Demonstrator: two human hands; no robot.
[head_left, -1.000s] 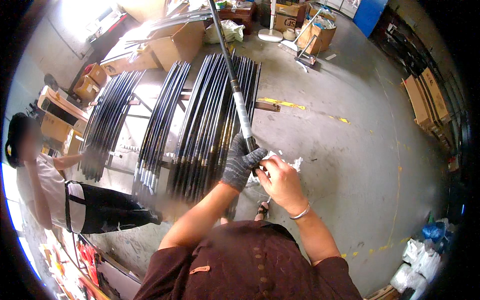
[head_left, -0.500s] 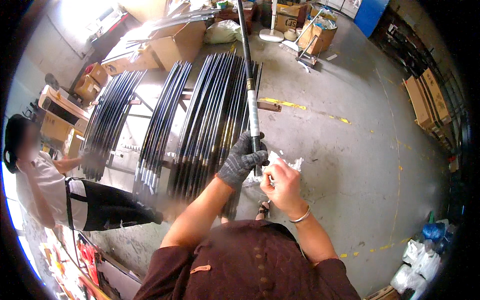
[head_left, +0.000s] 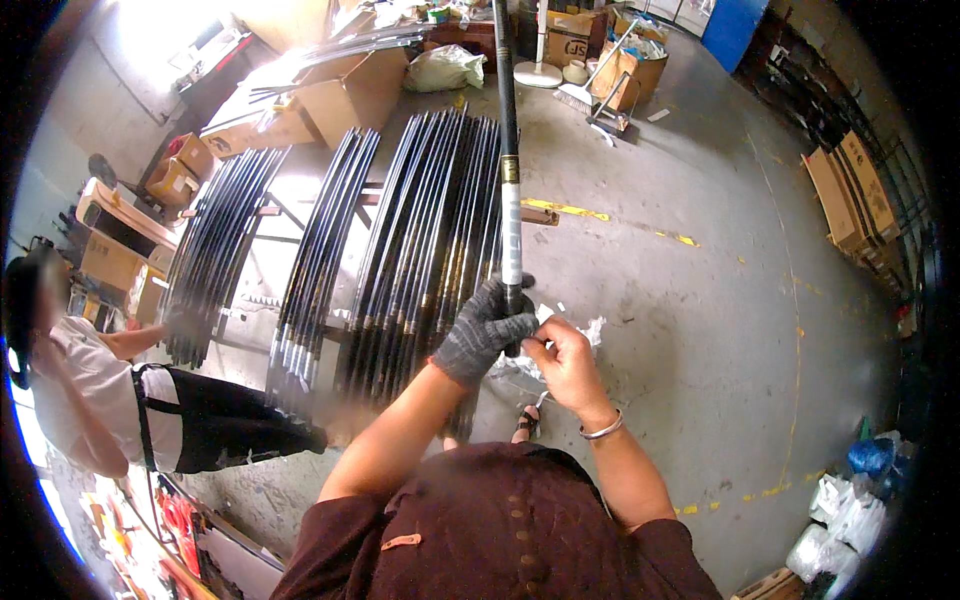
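Note:
My left hand [head_left: 483, 330], in a dark grey knitted glove, is wrapped round the lower part of a long black rod [head_left: 508, 120]. The rod stands nearly upright in the picture, with a gold band and a whitish section above the glove. Just right of the glove, my bare right hand [head_left: 568, 365] has its thumb and fingers pinched together close to the rod's lower end. What the pinch holds, if anything, is too small to make out. Crumpled white scraps [head_left: 590, 335] lie on the floor behind that hand.
Several black rods [head_left: 415, 230] lie in rows on a low metal rack to the left. Beside them another person [head_left: 110, 390] reaches toward the leftmost row [head_left: 225, 250]. Cardboard boxes [head_left: 350, 95] and a broom [head_left: 590, 90] stand farther back. White bags [head_left: 830, 520] sit at lower right.
The rod has swung from a leftward lean to nearly upright, its upper part moving right. My right hand's fingertips have come up against the gloved left hand.

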